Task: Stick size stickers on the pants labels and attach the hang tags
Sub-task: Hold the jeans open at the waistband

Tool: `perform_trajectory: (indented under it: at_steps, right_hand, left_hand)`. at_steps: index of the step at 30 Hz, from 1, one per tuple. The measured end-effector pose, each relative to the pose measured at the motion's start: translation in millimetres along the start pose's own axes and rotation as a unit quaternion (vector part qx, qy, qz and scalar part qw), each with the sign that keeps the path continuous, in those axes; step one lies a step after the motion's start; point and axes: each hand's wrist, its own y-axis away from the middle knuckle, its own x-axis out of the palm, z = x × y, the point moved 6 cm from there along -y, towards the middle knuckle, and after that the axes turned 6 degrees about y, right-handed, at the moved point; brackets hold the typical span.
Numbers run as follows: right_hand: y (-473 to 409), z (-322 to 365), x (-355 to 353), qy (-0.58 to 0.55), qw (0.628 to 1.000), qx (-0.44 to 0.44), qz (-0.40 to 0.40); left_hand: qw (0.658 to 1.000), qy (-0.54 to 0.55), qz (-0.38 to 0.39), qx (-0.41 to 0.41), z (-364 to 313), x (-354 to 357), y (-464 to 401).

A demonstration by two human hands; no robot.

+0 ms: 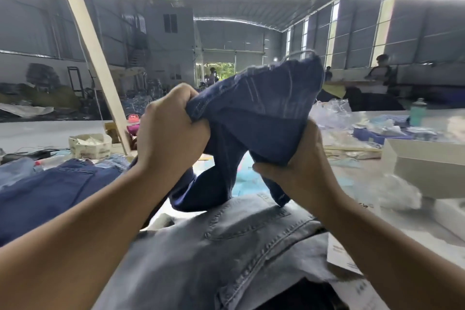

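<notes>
I hold a pair of dark blue denim pants (256, 113) bunched up above the table. My left hand (168, 131) grips the fabric at its left edge, fingers curled round a stitched seam. My right hand (294, 158) grips the lower right part of the same pants from underneath. The legs hang down and touch a light grey-blue pair of jeans (226, 246) lying in front of me. No sticker or hang tag shows in either hand. A white paper tag (339, 257) lies at the right edge of the light jeans.
More dark blue pants (50, 189) are piled at the left. A white carton (427, 171) stands at the right, with clear plastic bags (334, 113) and a green bottle (417, 111) behind it. A small paper box (89, 145) and a leaning wooden post (100, 75) stand at the left. People stand far back.
</notes>
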Motion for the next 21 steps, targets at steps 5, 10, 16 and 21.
perform_trajectory:
  at_steps: [5,10,16,21]
  right_hand:
    - [1,11,2,0.024,0.998,-0.001,-0.052]
    - [-4,7,-10,-0.033,0.995,-0.006,-0.096]
    - [2,-26,-7,-0.035,0.994,0.050,-0.094]
    - [-1,-23,-10,-0.005,0.996,0.011,-0.092]
  left_hand:
    - [0.997,0.070,-0.038,0.023,-27,-5,-14]
    - [0.992,-0.019,0.021,0.126,-26,-3,0]
    - [0.973,-0.086,0.164,0.136,3,20,42]
    - [0.964,-0.129,0.105,0.207,-17,24,54]
